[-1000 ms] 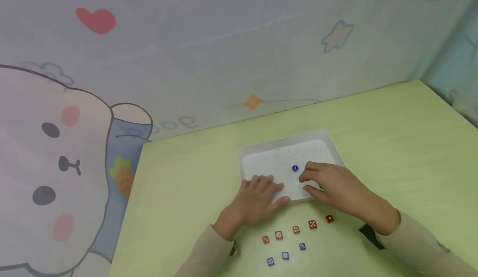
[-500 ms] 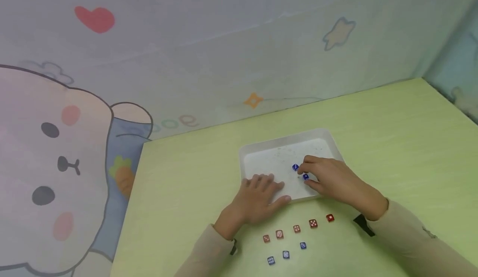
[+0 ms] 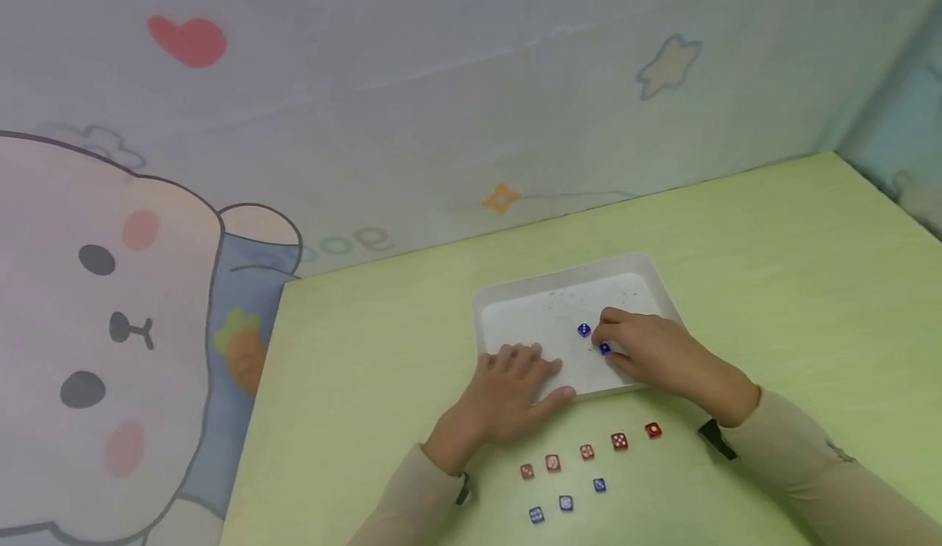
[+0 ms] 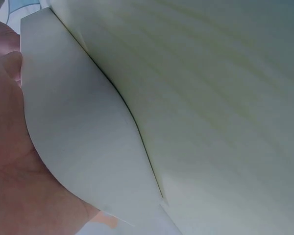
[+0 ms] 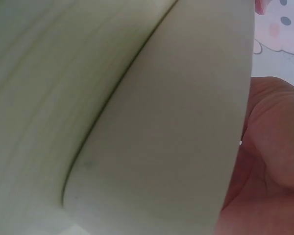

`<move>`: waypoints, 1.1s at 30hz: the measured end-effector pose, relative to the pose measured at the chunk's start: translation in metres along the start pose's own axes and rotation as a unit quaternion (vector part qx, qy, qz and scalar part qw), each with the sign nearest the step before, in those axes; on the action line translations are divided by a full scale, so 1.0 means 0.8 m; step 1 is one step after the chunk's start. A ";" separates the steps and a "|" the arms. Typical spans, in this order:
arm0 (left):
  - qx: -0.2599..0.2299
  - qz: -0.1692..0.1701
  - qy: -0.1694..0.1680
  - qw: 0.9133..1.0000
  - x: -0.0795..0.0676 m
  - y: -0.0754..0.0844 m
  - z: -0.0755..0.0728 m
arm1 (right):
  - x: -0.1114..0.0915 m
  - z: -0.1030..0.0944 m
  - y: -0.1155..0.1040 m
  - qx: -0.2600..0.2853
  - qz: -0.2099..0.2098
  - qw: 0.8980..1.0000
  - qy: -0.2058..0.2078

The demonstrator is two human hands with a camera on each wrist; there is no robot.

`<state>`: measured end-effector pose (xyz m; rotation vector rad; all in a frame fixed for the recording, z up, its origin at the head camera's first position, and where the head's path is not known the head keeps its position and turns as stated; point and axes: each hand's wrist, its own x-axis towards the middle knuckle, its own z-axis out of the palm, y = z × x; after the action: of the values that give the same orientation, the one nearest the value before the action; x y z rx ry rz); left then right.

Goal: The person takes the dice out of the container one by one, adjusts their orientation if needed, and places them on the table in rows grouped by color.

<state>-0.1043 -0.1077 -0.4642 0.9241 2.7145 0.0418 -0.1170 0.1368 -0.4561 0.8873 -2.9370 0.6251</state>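
Note:
In the head view, my left hand lies palm down with spread fingers over the near left rim of a white tray. Thumb and fingertips of my right hand come together around a blue die inside the tray's right part. Just beyond those fingertips sits a second blue die, untouched. Both wrist views show mostly the tray's outer wall, with part of the left palm and the right palm; neither one shows the dice.
Several red dice form a slanting row on the green table in front of the tray. Nearer still is a shorter row of blue dice. A printed cloth wall rises behind the table.
My right hand has drawn back slightly, uncovering the blue die that was hidden beneath it, and its thumb and fingers have closed in around that die. The left hand stays put.

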 end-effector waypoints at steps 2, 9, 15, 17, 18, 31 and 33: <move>0.002 -0.002 -0.002 1.000 0.000 -0.001 0.001 | 0.001 0.002 0.000 0.001 0.001 1.000 -0.001; 0.001 0.002 0.003 1.000 0.004 -0.004 0.006 | 0.000 0.008 0.004 -0.006 0.008 1.000 0.007; 0.006 0.006 0.013 1.000 0.007 -0.007 0.014 | -0.004 0.004 0.003 -0.015 0.009 1.000 0.013; 0.007 0.008 0.014 1.000 0.008 -0.007 0.016 | -0.005 0.000 0.002 -0.016 0.011 1.000 0.018; 0.007 0.009 0.015 1.000 0.008 -0.007 0.016 | -0.006 -0.003 0.002 -0.014 0.012 1.000 0.021; -0.007 -0.009 0.014 1.000 0.002 -0.004 0.007 | -0.026 -0.020 -0.025 0.036 -0.007 0.999 0.011; -0.010 -0.010 0.013 1.000 0.002 -0.004 0.006 | -0.030 -0.021 -0.031 0.034 -0.007 0.999 0.006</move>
<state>-0.1061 -0.1097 -0.4694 0.8968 2.7426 0.0768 -0.0856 0.1371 -0.4345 0.9065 -2.9120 0.7315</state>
